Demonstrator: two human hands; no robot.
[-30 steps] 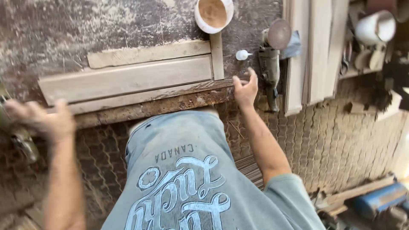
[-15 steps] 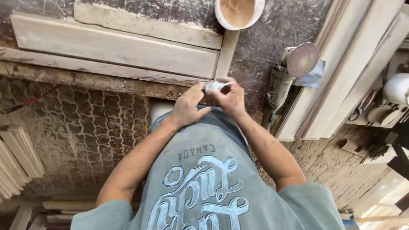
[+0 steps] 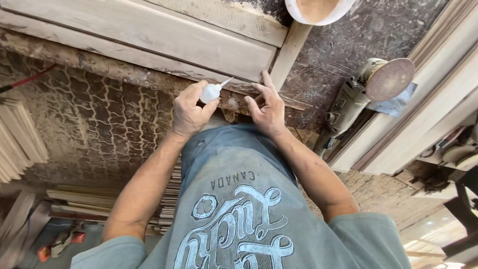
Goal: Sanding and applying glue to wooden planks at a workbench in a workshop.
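Note:
My left hand (image 3: 190,109) grips a small white glue bottle (image 3: 211,91) with a thin pointed nozzle aimed at the near edge of a pale wooden frame piece (image 3: 164,35) on the workbench. My right hand (image 3: 269,107) is beside it with fingers spread, its index finger touching the corner where the long board meets a short cross strip (image 3: 289,50). Both hands hover over the worn, chipped front edge of the bench (image 3: 124,69).
A white bowl of sawdust (image 3: 318,7) stands at the top. An angle grinder with a sanding disc (image 3: 366,92) lies to the right beside long leaning boards (image 3: 428,109). Wooden strips (image 3: 20,139) are stacked at the left on the paved floor, and a red cable (image 3: 25,82) runs there.
My left hand has taken the small bottle and points its nozzle at the frame. My right hand let go and spread against the frame corner. The view shifted down and left.

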